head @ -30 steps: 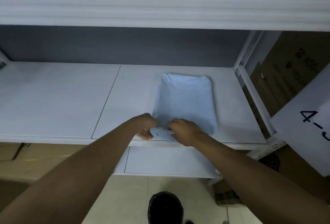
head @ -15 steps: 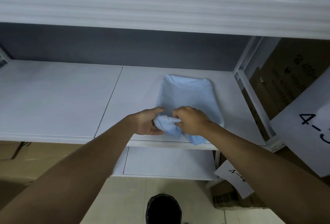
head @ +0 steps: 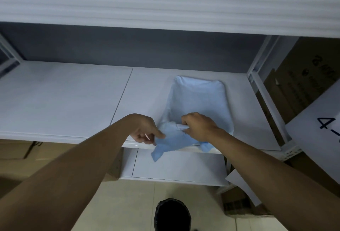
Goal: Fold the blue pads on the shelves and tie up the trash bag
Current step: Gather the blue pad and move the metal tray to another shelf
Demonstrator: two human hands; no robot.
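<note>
Gripping the blue pad [head: 198,100] at the shelf [head: 64,98] front edge, left hand [head: 145,129] pinching one corner, right hand [head: 199,126] curled round bunched fabric.

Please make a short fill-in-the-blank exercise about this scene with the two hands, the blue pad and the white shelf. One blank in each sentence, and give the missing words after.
1. The pad on the shelf has the colour ____.
2. Both the left hand and the right hand hold the pad at its ____ end.
3. One corner of the pad hangs over the ____ edge of the shelf.
4. The paper sign at the right starts with the number ____.

Missing words: blue; near; front; 4
</note>
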